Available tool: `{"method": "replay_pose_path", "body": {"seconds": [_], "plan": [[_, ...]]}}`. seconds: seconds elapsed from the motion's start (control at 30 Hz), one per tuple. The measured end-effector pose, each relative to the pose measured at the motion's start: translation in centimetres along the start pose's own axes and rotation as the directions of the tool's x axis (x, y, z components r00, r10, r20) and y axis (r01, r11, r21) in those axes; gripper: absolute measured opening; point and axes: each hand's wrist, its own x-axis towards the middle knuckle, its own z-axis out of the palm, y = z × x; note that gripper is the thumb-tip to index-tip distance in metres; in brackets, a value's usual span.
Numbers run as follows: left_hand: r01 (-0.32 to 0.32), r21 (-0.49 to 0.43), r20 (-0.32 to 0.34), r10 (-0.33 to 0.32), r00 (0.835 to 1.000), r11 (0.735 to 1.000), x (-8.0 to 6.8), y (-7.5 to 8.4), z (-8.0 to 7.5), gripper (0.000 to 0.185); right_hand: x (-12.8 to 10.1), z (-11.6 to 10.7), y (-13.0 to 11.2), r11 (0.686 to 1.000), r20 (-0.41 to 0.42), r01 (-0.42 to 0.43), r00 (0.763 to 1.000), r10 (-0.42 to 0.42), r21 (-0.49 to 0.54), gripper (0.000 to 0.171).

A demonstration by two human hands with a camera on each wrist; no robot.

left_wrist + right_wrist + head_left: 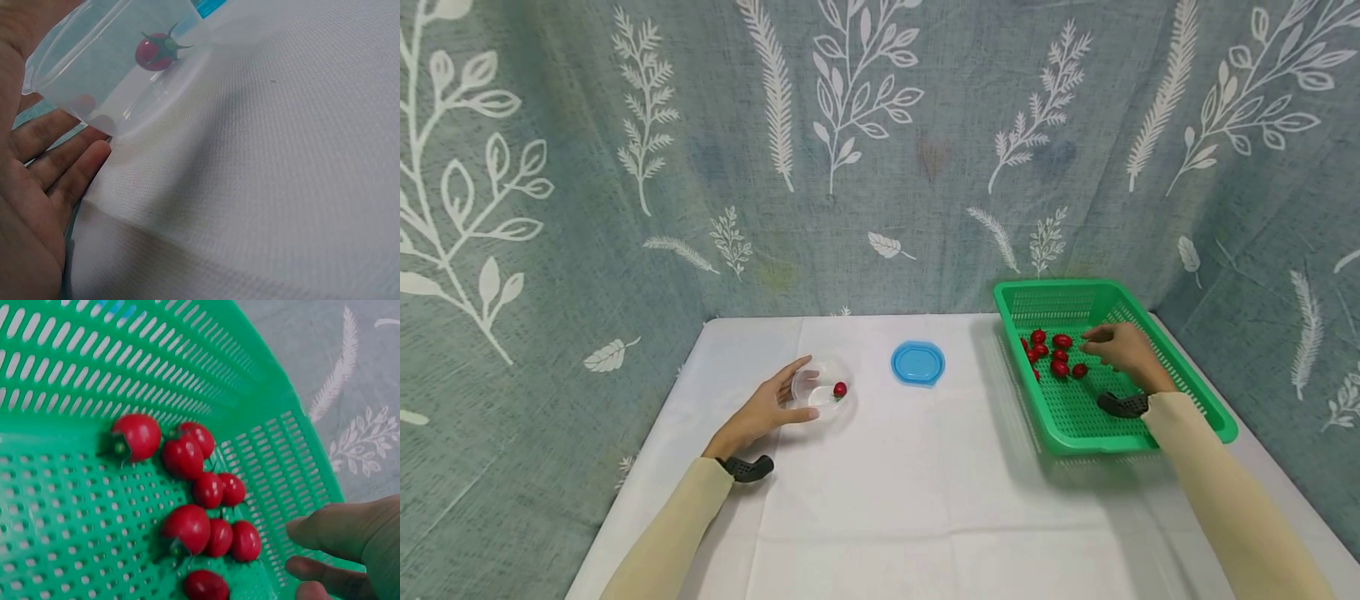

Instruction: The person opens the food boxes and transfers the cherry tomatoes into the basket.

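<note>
Right now my left hand (767, 410) cups the clear tub (824, 393) w/ straight fingers, steadying it on the bench (880, 500) (one tomato (840, 389) inside). Right hand (1123, 350), grip loose and empty, hovers over the tomatoes (1056, 354) in the green basket (1150, 437).

In front of me is a table (880, 500) covered with a white cloth. A clear plastic tub (823, 393) rests on it to my left, with one small red tomato (840, 389) inside. Near the middle, toward the back, a blue lid (917, 363) lies flat on the cloth. To my right sits a green slotted basket (1075, 433), set near the table's right edge.
</note>
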Motion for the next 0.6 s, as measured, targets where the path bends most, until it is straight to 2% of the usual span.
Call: {"method": "replay_pose_path", "body": {"seconds": [0.17,0.6], "plan": [[-0.005,-0.007,0.002,0.005,1.000,1.000,0.0,0.0,0.0,0.104,-0.1,0.3,-1.5,1.000,-0.016,0.013,1.000,-0.013,0.028,0.051],[-0.002,-0.014,0.005,0.002,1.000,1.000,0.0,-0.1,-0.2,0.102,-0.2,2.1,-7.7,0.990,-0.025,0.142,0.990,-0.142,0.021,0.045]]}}
